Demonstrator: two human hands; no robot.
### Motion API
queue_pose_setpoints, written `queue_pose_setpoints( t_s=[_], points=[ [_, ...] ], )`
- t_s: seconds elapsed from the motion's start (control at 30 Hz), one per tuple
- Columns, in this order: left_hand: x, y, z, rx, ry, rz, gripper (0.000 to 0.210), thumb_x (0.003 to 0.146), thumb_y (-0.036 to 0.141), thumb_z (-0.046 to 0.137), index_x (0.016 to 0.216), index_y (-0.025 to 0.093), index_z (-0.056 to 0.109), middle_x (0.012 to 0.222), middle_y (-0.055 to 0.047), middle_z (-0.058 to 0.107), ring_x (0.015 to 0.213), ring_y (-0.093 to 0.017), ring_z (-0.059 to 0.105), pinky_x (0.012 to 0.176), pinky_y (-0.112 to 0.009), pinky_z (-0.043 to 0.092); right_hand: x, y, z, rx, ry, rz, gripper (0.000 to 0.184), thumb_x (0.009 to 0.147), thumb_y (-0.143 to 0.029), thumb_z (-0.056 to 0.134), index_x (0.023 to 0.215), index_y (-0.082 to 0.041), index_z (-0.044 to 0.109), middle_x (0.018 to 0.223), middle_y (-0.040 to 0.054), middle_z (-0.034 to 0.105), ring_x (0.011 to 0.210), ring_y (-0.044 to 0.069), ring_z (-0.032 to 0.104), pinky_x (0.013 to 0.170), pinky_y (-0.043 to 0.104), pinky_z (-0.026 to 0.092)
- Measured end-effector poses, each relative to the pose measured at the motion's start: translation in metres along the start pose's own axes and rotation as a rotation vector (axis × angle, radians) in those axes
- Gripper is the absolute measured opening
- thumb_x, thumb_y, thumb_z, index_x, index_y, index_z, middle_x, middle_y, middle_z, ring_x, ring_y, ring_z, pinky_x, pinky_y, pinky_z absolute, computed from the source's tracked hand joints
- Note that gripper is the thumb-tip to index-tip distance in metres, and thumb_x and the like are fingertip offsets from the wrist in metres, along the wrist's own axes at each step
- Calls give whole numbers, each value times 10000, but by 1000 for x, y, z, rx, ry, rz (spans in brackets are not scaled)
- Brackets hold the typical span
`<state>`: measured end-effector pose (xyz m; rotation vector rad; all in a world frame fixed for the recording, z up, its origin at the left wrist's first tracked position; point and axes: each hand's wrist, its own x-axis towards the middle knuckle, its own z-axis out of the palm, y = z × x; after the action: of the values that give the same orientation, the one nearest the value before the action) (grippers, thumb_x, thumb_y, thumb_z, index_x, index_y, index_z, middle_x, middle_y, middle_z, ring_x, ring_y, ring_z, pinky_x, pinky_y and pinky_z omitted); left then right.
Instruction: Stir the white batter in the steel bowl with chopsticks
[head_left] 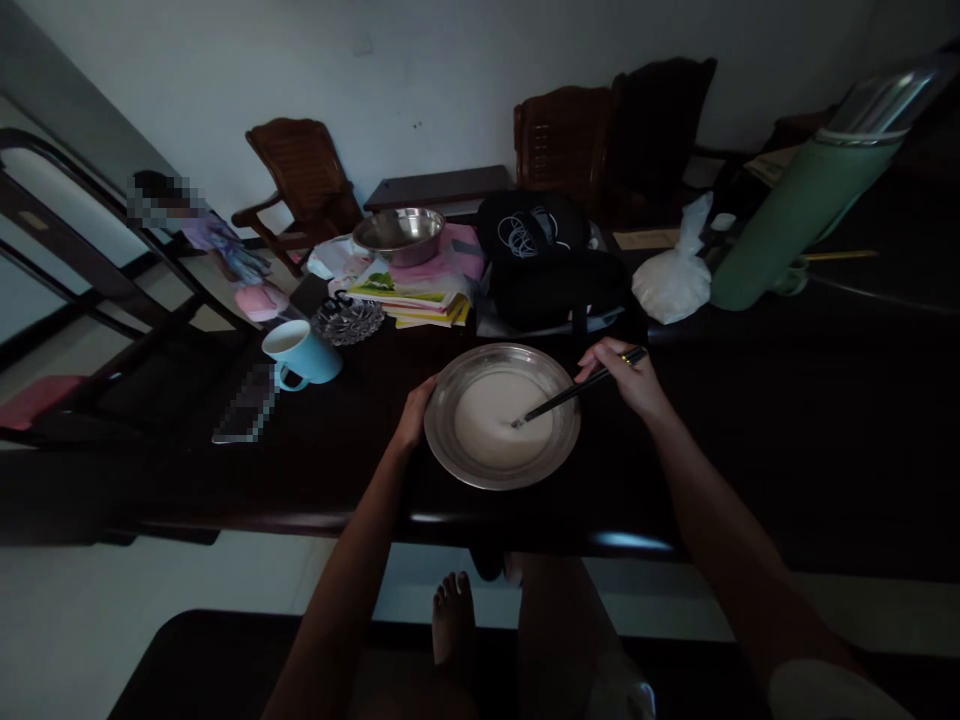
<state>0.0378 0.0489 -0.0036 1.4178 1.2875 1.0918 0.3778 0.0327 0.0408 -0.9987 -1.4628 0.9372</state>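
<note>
A wide metal bowl [450, 455] stands on the dark table, holding a smooth, off-white liquid [499, 400]. My left hand [415, 412] grips the bowl's left side at the rim, its fingers partly hidden. Over the right rim, my right hand [622, 375] is closed around black chopsticks [559, 399] with a gold band near the top. They slant down to the left, and their pale tips dip into the liquid near the middle. I cannot tell one stick from the other.
Behind the bowl lie a black bag [555, 270], stacked booklets [427, 305] and another metal bowl [401, 235]. A light-blue mug [311, 355] and a blurred-out phone-like slab [247, 405] are left. A tied bag of white powder [673, 285] and green flask [799, 225] stand right. A person [217, 240] is far left.
</note>
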Motion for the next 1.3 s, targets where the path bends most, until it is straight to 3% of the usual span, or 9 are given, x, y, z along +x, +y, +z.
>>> queue_pose_setpoints(
  t_s=[0.13, 0.3, 0.5, 0.67, 0.8, 0.97, 1.13, 1.2, 1.3],
  points=[
    [0, 2, 1, -13, 2, -12, 600, 864, 591, 492, 1151, 122, 732, 1176, -101, 746, 1160, -317, 630, 1042, -405, 452, 0, -1, 3, -31, -83, -37, 446, 859, -641, 619, 768, -225, 751, 748, 37, 778, 763, 205, 736, 770, 335, 559],
    [-1, 3, 2, -20, -2, -10, 592, 863, 596, 497, 1135, 127, 737, 1179, -101, 746, 1166, -313, 627, 1046, -399, 450, 0, 1, 0, -4, 30, -19, 451, 869, -636, 609, 751, -219, 734, 659, 29, 750, 646, 191, 710, 699, 329, 552],
    [2, -5, 0, -39, -3, -22, 611, 857, 615, 502, 1150, 130, 731, 1155, -104, 753, 1133, -315, 645, 1023, -404, 467, 0, 0, 2, -47, -74, -41, 443, 865, -634, 616, 766, -224, 752, 765, 41, 778, 798, 214, 738, 795, 345, 560],
    [1, -5, 0, -20, -14, -17, 604, 881, 596, 471, 1186, 139, 722, 1165, -95, 751, 1162, -315, 631, 1037, -407, 461, 0, 2, 0, 3, 28, -12, 450, 882, -627, 598, 753, -215, 726, 616, 23, 729, 610, 187, 698, 695, 332, 549],
    [0, -1, 1, 3, -6, -10, 618, 877, 596, 465, 1178, 120, 719, 1208, -104, 735, 1171, -316, 625, 1053, -408, 446, 0, 2, 3, -14, -80, -30, 450, 862, -639, 618, 767, -217, 745, 715, 37, 766, 734, 202, 730, 750, 334, 556],
    [1, -3, 1, -34, -12, -28, 600, 875, 592, 476, 1178, 134, 718, 1201, -98, 738, 1145, -306, 640, 1049, -399, 446, 1, 2, -1, 9, 26, -17, 455, 865, -641, 612, 737, -219, 725, 644, 27, 743, 634, 189, 708, 695, 329, 547],
    [1, -7, 0, -38, -3, -32, 609, 863, 609, 498, 1168, 133, 724, 1134, -98, 757, 1113, -304, 652, 1013, -398, 471, 0, 0, 2, -38, -104, -7, 477, 860, -664, 599, 752, -223, 747, 740, 40, 771, 760, 211, 734, 761, 345, 562],
    [1, -7, 0, -37, 2, -29, 596, 868, 599, 497, 1168, 137, 725, 1136, -96, 757, 1123, -302, 649, 1019, -396, 467, 0, -1, 3, -65, -75, -21, 480, 851, -672, 604, 741, -227, 746, 772, 40, 779, 808, 215, 734, 817, 355, 559],
    [1, -5, 0, -34, -6, -20, 583, 879, 583, 490, 1173, 137, 723, 1171, -93, 749, 1147, -302, 635, 1040, -400, 452, -1, 0, 1, -30, 27, -2, 487, 849, -677, 605, 742, -219, 730, 679, 35, 757, 686, 203, 715, 755, 350, 558]
  ],
)
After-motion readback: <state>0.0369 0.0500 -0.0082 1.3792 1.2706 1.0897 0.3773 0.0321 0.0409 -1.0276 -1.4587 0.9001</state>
